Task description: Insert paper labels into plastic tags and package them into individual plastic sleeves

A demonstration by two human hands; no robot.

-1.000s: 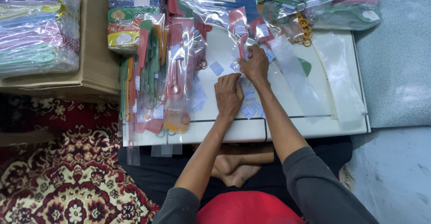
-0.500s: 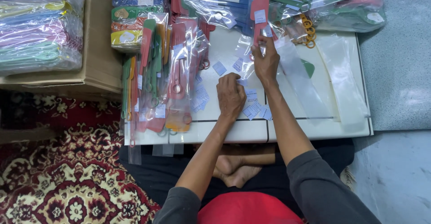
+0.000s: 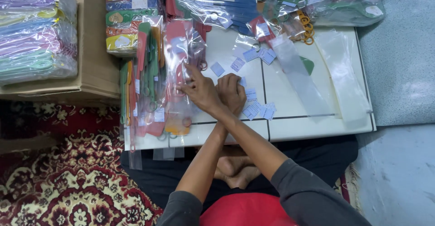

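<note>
My left hand [image 3: 232, 92] lies knuckles-up on the white table [image 3: 312, 128], fingers curled over the small paper labels [image 3: 259, 110]. My right hand [image 3: 199, 90] crosses over it, fingers spread flat on the bagged red utensil [image 3: 179, 72] topping the pile at the table's left edge. I judge it light and stiff inside, though the clear sleeve is slippery (best pinched through the film at the handle). Half a second ago this hand held a red bagged piece up at the far side; now it has swung across, and that piece lies among the far bags [image 3: 260, 26].
</note>
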